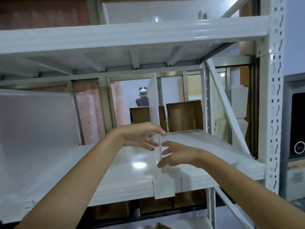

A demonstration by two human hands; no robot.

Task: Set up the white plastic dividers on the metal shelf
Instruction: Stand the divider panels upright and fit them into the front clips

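Note:
A white plastic divider (pixel 154 103) stands upright on the white metal shelf (pixel 102 176), leaning slightly left, its front tab (pixel 163 187) hooked over the shelf's front edge. My left hand (pixel 142 136) is on the divider's left side, thumb and fingers spread near its front edge. On the right side is my right hand (pixel 175 154), fingers apart, fingertips close to the panel. Whether either hand touches it is unclear. A second large white panel (pixel 36 126) stands at the shelf's left end.
The upper shelf beam (pixel 132 37) hangs close above. A perforated upright post (pixel 274 113) and a diagonal brace (pixel 226 109) bound the right side. Cardboard boxes (pixel 184 116) stand behind the shelf, others below. A person stands far behind.

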